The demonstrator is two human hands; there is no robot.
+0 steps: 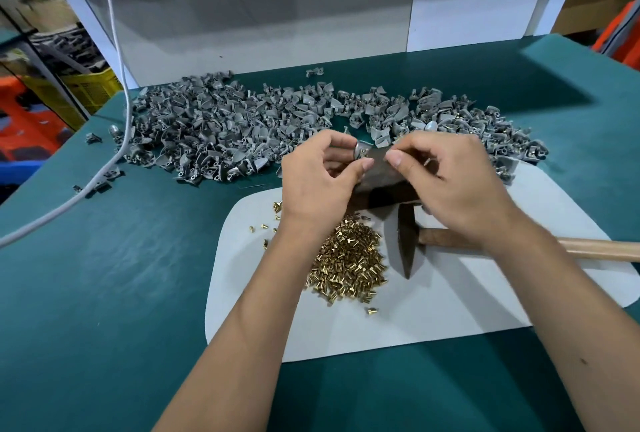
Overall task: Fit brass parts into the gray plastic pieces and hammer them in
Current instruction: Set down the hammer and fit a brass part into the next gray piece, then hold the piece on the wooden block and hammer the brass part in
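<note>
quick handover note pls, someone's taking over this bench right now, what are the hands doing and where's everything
Left hand: holds a gray piece over a dark metal block.
Right hand: fingers curled at that piece; whether it pinches a brass part cannot be seen.
Brass parts: heap on the white mat, under the left wrist.
Hammer: lying on the mat, untouched.
Gray pieces: big pile behind the hands; some at the right end show brass.
Left: fit this one, hammer it, carry on through the pile.

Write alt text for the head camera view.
Both hands, left hand and right hand, hold a gray plastic piece over a dark metal block; brass parts and a hammer lie on a white mat.
</note>
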